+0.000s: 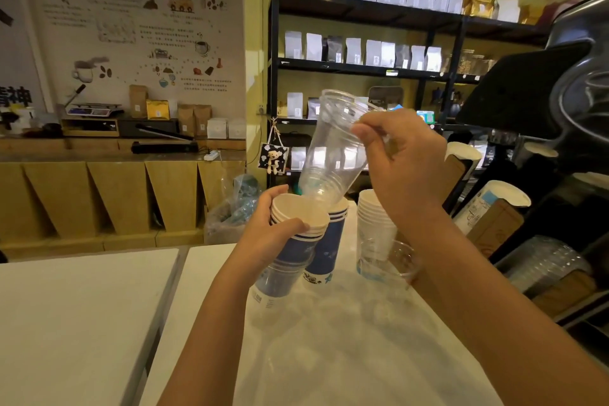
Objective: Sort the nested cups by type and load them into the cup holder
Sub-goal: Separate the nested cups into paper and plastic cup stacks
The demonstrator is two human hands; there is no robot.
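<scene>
My left hand [275,224] grips a nested stack of blue paper cups [290,241] with clear cups around its lower end, held above the white counter. My right hand [405,168] pinches the rim of a tilted stack of clear plastic cups [333,155]; its base sits just inside the mouth of the top paper cup. Behind stands another blue paper cup stack [326,247]. A white paper cup stack [372,217] stands inside a clear cup [385,260] to the right. The cup holder [494,208] at the right edge holds tilted cup columns.
The white counter [329,339] runs below my arms, with a second white surface [82,306] to the left. A dark machine [566,82] looms at the upper right. Shelves of coffee bags [362,53] stand behind. A plastic bag [230,211] lies on the floor.
</scene>
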